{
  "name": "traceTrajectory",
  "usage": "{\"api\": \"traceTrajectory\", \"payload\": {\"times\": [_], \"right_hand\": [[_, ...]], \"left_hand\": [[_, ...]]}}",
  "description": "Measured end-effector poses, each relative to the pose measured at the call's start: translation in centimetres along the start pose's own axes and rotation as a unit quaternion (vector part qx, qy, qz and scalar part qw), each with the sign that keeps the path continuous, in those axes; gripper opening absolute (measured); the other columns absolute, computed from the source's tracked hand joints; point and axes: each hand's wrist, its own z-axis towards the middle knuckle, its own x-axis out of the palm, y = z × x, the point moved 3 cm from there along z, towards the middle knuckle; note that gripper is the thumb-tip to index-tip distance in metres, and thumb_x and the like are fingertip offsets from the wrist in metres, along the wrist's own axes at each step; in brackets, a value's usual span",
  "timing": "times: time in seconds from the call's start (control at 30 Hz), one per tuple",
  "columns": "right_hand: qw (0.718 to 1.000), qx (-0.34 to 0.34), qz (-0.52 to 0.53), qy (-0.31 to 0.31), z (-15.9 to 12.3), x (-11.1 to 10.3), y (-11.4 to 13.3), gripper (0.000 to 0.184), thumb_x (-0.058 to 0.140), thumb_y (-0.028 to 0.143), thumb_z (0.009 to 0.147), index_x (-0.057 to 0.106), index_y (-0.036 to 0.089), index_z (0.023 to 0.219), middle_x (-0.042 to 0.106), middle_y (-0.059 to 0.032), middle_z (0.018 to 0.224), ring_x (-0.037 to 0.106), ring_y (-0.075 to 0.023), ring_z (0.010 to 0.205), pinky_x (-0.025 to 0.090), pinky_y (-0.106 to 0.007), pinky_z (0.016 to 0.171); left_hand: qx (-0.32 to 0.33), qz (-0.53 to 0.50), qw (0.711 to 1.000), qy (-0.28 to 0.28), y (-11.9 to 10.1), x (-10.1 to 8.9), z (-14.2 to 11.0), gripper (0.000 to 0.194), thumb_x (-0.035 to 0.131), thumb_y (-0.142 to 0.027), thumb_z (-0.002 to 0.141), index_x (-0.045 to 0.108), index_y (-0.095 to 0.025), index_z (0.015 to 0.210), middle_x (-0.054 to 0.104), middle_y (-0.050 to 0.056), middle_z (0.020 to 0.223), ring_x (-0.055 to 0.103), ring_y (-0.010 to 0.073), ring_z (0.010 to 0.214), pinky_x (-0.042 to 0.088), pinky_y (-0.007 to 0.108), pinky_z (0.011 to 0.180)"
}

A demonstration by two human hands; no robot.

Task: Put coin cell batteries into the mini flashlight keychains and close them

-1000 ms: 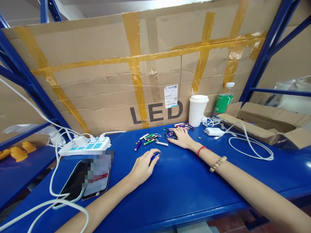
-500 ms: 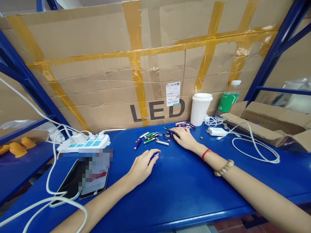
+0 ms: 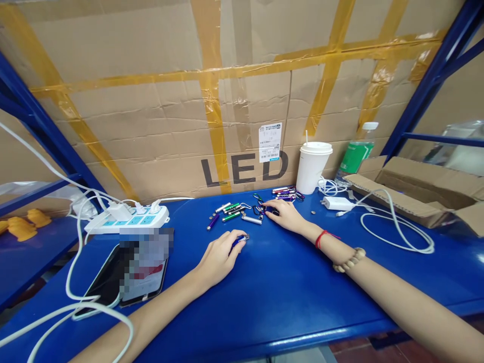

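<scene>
My left hand (image 3: 222,258) is closed on a small blue metal tube (image 3: 239,241) with a silver end, like a mini flashlight, just above the blue table. Its fingers hide part of the tube. My right hand (image 3: 284,216) lies over a few small dark clips (image 3: 259,208), its fingers curled down; what sits under the fingertips is hidden. Between and beyond the hands lies a group of loose tubes: a green one (image 3: 231,217), a silver one (image 3: 251,220) and a purple one (image 3: 213,222). More coloured tubes with clips (image 3: 284,193) lie by the cup.
A white paper cup (image 3: 312,169) with a straw and a green-labelled bottle (image 3: 355,151) stand at the back right. Nearby are a white charger (image 3: 337,203) with cable and an open cardboard box (image 3: 423,194). On the left are a power strip (image 3: 130,221), two phones (image 3: 145,282) and looping cables.
The camera view has shifted slightly. My right hand has moved only a little over the clips, its fingers curling a bit more. My left hand keeps hold of the blue tube.
</scene>
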Motion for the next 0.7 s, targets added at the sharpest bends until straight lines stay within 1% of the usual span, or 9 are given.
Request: {"api": "traceTrajectory", "payload": {"times": [0.07,0.17,0.27,0.33,0.47,0.57,0.63,0.7], "right_hand": [[1.000,-0.006,0.006,0.001,0.06,0.02,0.05,0.028,0.050,0.027,0.086,0.059,0.024,0.112,0.060,-0.0059,0.115,0.052,-0.0239,0.109,0.039,-0.042,0.089],[1.000,0.001,0.009,-0.007,0.09,-0.15,0.07,0.028,0.054,0.027,0.083,0.060,0.023,0.110,0.060,-0.0060,0.114,0.052,-0.0237,0.108,0.040,-0.040,0.087],[1.000,0.021,0.005,-0.018,-0.02,-0.45,0.08,0.029,0.056,0.032,0.082,0.060,0.022,0.109,0.060,-0.0084,0.114,0.050,-0.0277,0.110,0.037,-0.045,0.088],[0.999,0.030,0.006,-0.022,-0.07,-0.57,0.10,0.030,0.057,0.034,0.082,0.061,0.021,0.108,0.062,-0.0086,0.111,0.052,-0.0285,0.108,0.037,-0.047,0.088],[0.999,0.037,0.023,-0.030,0.07,-0.50,0.00,0.027,0.062,0.033,0.080,0.062,0.020,0.104,0.065,-0.0057,0.104,0.058,-0.0242,0.100,0.040,-0.041,0.086],[0.997,0.042,0.039,-0.045,0.25,-0.42,-0.17,0.031,0.068,0.030,0.074,0.061,0.020,0.102,0.066,-0.0041,0.103,0.060,-0.0208,0.096,0.043,-0.035,0.083],[0.997,0.041,0.044,-0.057,0.26,-0.52,-0.15,0.034,0.072,0.030,0.070,0.061,0.021,0.101,0.066,-0.0032,0.102,0.060,-0.0204,0.096,0.044,-0.034,0.082],[0.996,0.037,0.045,-0.062,0.18,-0.69,0.06,0.032,0.074,0.030,0.068,0.062,0.022,0.097,0.067,-0.0016,0.096,0.060,-0.0198,0.092,0.044,-0.033,0.080]], "left_hand": [[0.001,-0.001,1.000,0.000,0.02,0.01,-0.01,0.026,0.031,-0.034,0.094,0.050,-0.022,0.107,0.060,0.002,0.087,0.058,0.0156,0.080,0.044,0.027,0.075],[0.000,0.000,1.000,0.001,0.01,0.00,-0.01,0.026,0.030,-0.034,0.094,0.050,-0.022,0.106,0.059,0.002,0.084,0.058,0.0152,0.077,0.044,0.027,0.073],[-0.005,0.006,1.000,0.003,-0.05,-0.03,0.02,0.026,0.030,-0.034,0.094,0.050,-0.022,0.105,0.059,0.002,0.084,0.058,0.0157,0.078,0.044,0.028,0.073],[-0.008,0.010,1.000,0.003,-0.05,-0.03,0.04,0.026,0.031,-0.034,0.094,0.050,-0.021,0.105,0.060,0.003,0.085,0.058,0.0162,0.080,0.043,0.028,0.074],[0.000,0.005,1.000,0.000,0.10,0.04,0.07,0.026,0.029,-0.033,0.094,0.050,-0.022,0.104,0.058,0.001,0.081,0.058,0.0152,0.077,0.044,0.027,0.075],[0.004,0.007,1.000,0.005,0.25,0.12,0.09,0.027,0.026,-0.032,0.094,0.050,-0.022,0.103,0.058,0.001,0.078,0.058,0.0153,0.078,0.043,0.027,0.078],[0.001,0.010,1.000,0.006,0.26,0.12,0.11,0.027,0.026,-0.032,0.094,0.049,-0.022,0.103,0.057,0.000,0.078,0.057,0.0154,0.079,0.043,0.027,0.078],[0.000,0.008,1.000,0.003,0.18,0.08,0.12,0.026,0.026,-0.031,0.094,0.048,-0.022,0.102,0.057,0.000,0.078,0.057,0.0151,0.077,0.043,0.027,0.076]]}}
